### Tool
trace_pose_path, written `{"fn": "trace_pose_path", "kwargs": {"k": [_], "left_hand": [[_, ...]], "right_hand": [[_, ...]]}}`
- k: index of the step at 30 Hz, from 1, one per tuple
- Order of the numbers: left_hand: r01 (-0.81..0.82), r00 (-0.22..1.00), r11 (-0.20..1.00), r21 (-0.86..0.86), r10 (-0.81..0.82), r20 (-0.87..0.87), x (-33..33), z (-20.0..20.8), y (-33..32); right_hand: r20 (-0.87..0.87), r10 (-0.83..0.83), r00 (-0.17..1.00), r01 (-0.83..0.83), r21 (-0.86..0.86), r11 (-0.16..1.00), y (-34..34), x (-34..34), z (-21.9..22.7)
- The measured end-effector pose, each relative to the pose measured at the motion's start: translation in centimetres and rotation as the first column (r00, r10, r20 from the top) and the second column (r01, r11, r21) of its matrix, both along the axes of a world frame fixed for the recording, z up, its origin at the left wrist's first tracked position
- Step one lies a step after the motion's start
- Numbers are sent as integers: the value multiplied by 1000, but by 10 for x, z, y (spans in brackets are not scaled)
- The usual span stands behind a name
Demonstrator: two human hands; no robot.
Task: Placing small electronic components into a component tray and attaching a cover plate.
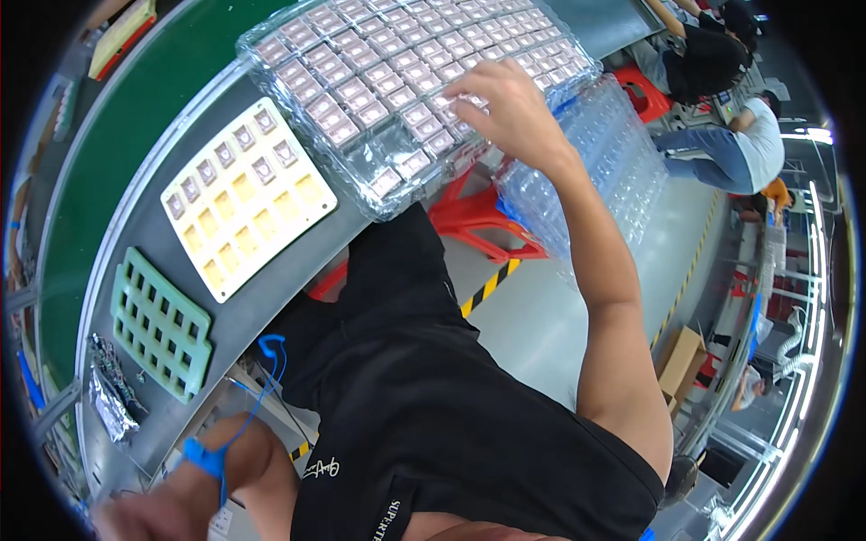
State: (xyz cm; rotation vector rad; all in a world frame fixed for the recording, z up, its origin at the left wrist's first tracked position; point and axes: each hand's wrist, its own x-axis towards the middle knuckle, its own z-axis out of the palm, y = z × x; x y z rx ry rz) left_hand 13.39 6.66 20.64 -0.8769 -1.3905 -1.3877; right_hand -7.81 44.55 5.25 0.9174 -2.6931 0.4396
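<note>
My right hand (pixel 510 108) reaches over a clear plastic blister tray (pixel 374 149) filled with rows of small pinkish square parts (pixel 329 117). Its fingers are bent into a pinch close above the parts; what lies between the fingertips is too small to make out. Several pockets at the tray's near left corner hold no part. Left of it lies a cream-coloured fixture plate (pixel 293 239) with square pockets, and small dark-and-pink parts (pixel 244 137) sit in some of them. My left hand (pixel 144 514), blurred by motion, is low at the left, below a blue wrist strap (pixel 206 458).
A green grid frame (pixel 162 329) and a silver bag (pixel 113 406) lie on the grey bench, beside a green belt (pixel 117 117). Stacked clear trays (pixel 595 171) and a red stool (pixel 483 216) stand to the right. Other people work at the far right.
</note>
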Motion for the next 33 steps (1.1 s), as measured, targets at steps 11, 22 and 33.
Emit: {"fn": "trace_pose_path", "kwargs": {"k": [11, 22, 33], "left_hand": [[-119, 538, 938, -325, 336, 773, -100, -84, 39], [-166, 601, 456, -874, 750, 278, -191, -187, 84], [-353, 641, 586, -729, 719, 268, -183, -170, 81]], "right_hand": [[53, 202, 978, -207, 109, 972, -42, -15, -11], [72, 272, 960, -278, 98, 956, -47, -14, 30], [39, 289, 957, -291, 64, 955, -74, 5, 49]]}}
